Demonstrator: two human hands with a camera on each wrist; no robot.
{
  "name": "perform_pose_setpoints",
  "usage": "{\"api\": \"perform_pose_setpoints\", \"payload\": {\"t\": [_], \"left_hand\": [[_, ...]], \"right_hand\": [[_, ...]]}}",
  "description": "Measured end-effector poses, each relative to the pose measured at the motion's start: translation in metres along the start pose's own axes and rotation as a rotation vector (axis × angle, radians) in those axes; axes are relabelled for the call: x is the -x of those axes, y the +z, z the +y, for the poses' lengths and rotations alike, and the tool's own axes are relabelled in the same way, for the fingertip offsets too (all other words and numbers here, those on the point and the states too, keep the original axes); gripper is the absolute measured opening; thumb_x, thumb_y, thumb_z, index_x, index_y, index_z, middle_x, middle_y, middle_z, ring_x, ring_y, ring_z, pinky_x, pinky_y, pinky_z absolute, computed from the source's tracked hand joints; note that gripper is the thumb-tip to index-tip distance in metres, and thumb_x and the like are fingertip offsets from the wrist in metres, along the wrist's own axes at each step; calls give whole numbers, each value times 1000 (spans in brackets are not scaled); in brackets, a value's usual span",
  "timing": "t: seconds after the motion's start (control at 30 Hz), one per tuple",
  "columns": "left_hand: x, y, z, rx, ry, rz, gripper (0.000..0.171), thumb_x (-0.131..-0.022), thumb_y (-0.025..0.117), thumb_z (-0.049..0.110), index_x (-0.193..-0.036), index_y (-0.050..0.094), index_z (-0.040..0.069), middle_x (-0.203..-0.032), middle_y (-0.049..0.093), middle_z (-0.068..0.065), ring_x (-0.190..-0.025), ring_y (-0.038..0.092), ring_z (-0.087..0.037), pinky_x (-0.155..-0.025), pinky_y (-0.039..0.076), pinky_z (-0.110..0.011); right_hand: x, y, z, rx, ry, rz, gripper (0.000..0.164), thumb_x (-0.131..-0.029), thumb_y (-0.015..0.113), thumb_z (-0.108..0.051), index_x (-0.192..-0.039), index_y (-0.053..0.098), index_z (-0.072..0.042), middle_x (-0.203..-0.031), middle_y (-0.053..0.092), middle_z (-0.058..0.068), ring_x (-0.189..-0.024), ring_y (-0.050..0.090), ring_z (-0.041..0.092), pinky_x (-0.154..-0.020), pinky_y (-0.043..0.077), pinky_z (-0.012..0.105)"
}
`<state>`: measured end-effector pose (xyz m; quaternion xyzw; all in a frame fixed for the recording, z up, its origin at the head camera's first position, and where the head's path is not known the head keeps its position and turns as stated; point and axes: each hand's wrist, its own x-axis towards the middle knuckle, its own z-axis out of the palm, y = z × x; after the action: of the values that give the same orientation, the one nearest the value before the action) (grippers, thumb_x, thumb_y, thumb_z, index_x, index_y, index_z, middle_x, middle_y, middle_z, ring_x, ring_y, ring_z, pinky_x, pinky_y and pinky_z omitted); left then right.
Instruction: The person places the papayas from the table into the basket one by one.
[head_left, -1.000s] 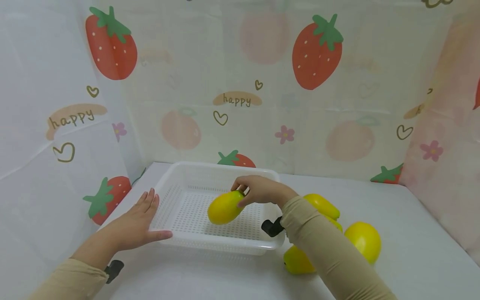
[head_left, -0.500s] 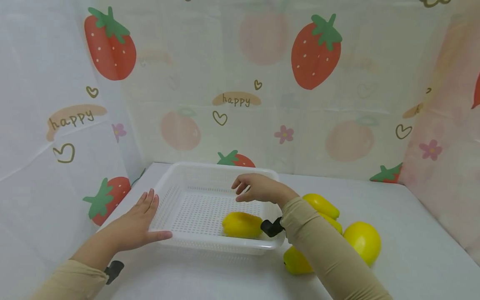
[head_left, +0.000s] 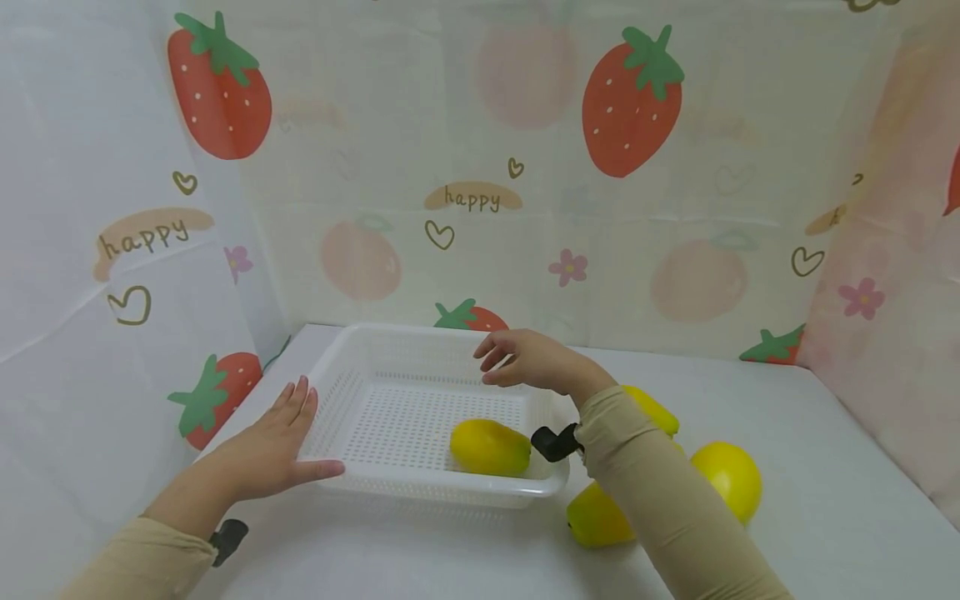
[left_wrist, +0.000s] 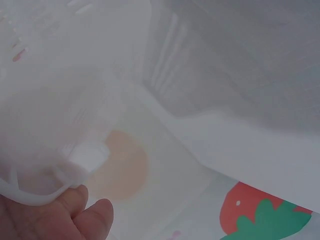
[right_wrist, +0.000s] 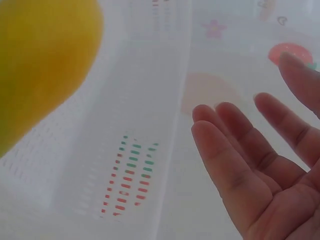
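A white perforated plastic basket [head_left: 397, 478] stands on the table. Inside, near its front right corner, lies an elongated yellow fruit with a greenish end [head_left: 489, 447]. My left hand [head_left: 270, 454] rests at the basket's left side with straight fingers and the thumb out along the front rim. In the left wrist view, fingertips [left_wrist: 97, 217] touch the basket rim [left_wrist: 35, 199]. My right hand [head_left: 536, 360] hovers over the basket's back right part, holding nothing, its fingers loosely bent. The right wrist view shows that hand [right_wrist: 265, 175] apart from the fruit [right_wrist: 45, 60].
Several more yellow fruits lie to the right of the basket: one in front [head_left: 597, 518], a rounder one [head_left: 729, 479] further right, and others [head_left: 654, 410] partly behind the right sleeve. A fruit-printed cloth [head_left: 465, 125] hangs along the table's back and sides.
My right hand has let go of the yellow fruit, which dropped to the basket's front right corner. That hand has then risen slightly and moved right. The left hand stays put.
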<state>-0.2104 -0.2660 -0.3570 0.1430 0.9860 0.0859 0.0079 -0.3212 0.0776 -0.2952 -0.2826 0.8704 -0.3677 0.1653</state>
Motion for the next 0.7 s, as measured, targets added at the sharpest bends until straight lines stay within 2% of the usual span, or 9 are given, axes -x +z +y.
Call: {"api": "perform_pose_setpoints", "payload": {"t": [0.17,0.4,0.7], "left_hand": [[1,-1,1,4,2,3,121,-69,43,80,-140,13,-12,-149,3,-28,-135,3,-45,-104,16,-60],[2,-2,1,3,7,4,121,-69,43,80,-140,13,-13,-148,3,-29,-136,1,-44,-104,16,-59],[2,0,0,10,18,9,120,-70,43,80,-140,12,-12,-149,2,-28,-136,0,-43,-104,15,-60]], "right_hand": [[6,-13,2,-40,-16,13,32,-84,67,-19,-115,56,-17,-108,61,1,-100,60,16,-86,49,34],[21,-30,4,-66,-27,57,32,-85,65,-18,-116,55,-16,-114,59,7,-100,60,20,-89,48,37],[44,-53,16,-74,-36,114,37,-84,67,-24,-117,55,-17,-115,59,7,-104,57,24,-90,47,39]]}}
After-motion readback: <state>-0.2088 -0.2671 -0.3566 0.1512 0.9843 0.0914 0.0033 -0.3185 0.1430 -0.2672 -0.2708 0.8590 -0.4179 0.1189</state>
